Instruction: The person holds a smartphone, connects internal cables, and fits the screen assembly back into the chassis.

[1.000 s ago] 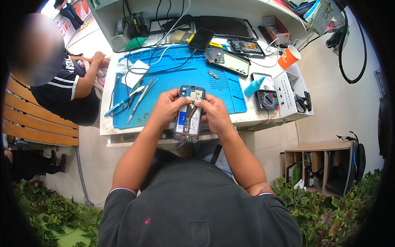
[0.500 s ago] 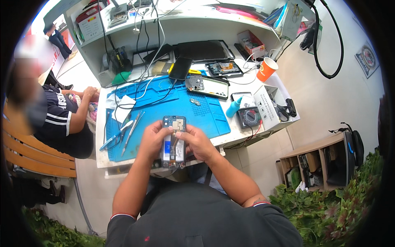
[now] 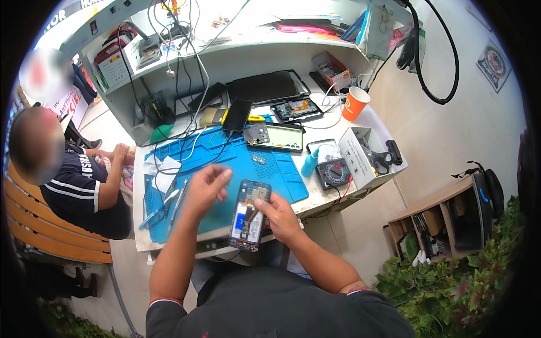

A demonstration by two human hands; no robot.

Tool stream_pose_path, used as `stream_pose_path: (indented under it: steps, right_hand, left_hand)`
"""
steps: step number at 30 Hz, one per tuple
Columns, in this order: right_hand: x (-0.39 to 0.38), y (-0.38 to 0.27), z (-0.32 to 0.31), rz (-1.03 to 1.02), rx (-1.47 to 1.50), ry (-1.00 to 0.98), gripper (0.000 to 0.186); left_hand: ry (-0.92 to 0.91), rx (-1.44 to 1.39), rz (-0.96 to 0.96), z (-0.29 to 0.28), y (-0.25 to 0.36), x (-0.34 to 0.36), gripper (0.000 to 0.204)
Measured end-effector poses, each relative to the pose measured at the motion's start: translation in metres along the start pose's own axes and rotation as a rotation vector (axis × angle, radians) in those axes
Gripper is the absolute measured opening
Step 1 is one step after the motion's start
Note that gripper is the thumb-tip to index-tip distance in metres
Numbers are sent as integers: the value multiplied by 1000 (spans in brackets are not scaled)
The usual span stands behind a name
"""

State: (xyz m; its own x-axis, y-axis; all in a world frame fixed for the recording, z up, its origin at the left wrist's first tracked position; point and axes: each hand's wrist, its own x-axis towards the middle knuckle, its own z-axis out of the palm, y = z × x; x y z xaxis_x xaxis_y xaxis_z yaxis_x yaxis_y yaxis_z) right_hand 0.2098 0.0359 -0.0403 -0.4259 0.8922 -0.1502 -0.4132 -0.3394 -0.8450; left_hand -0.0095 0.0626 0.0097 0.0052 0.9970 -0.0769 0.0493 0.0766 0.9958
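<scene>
The opened smartphone with its back cover off (image 3: 249, 215) sits in your right hand (image 3: 280, 217), held upright out over the front edge of the tabletop, just above the near rim of the blue silicone repair mat (image 3: 225, 169). You see its inside: a dark frame, a pale rectangular battery with a blue patch filling the lower half, and a darker circuit board with small metal shields across the top. Your right fingers wrap the phone's right edge and back, with the thumb laid over the face near the middle, so that hand is closed on it.

Your left hand (image 3: 205, 185) is off the phone, just to its left and above the mat, fingers loosely curled and half open with the thumb and forefinger drawn near each other; whether something tiny sits between them cannot be told.

On the mat's left part lie slim metal tweezers and blue-handled tools (image 3: 166, 204) beside a crumpled white tissue (image 3: 163, 169). Toward the mat's far edge lies a second phone body with a pale green back panel (image 3: 276, 137), and a black phone (image 3: 236, 114) rests just beyond it. At the right end of the tabletop stand a small teal bottle (image 3: 309, 163), a black multimeter with a round dial (image 3: 333, 173) and a white open box of tools (image 3: 366, 155); an orange paper cup (image 3: 355, 104) stands at the far right corner. A seated person in a dark striped shirt (image 3: 76, 186) is at the left edge of the tabletop.
</scene>
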Motion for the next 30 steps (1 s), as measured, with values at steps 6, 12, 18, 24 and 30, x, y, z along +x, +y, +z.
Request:
stream_pose_path:
  steps: [6, 12, 18, 24, 30]
  right_hand:
    - [-16, -9, -19, -89, 93, 34, 24]
    - [-25, -19, -37, -135, 93, 90, 23]
    - [-26, -15, -52, -179, 115, 114, 24]
    - [-21, -15, -58, -206, 108, 120, 25]
    - [-18, -12, -60, -179, 127, 110, 25]
  left_hand:
    - [78, 547, 279, 13, 28, 84, 34]
    - [25, 952, 403, 45, 31, 136, 24]
    - [0, 1093, 400, 53, 29, 166, 22]
    - [0, 1092, 282, 63, 35, 172, 26]
    - [31, 1152, 279, 67, 25, 181, 23]
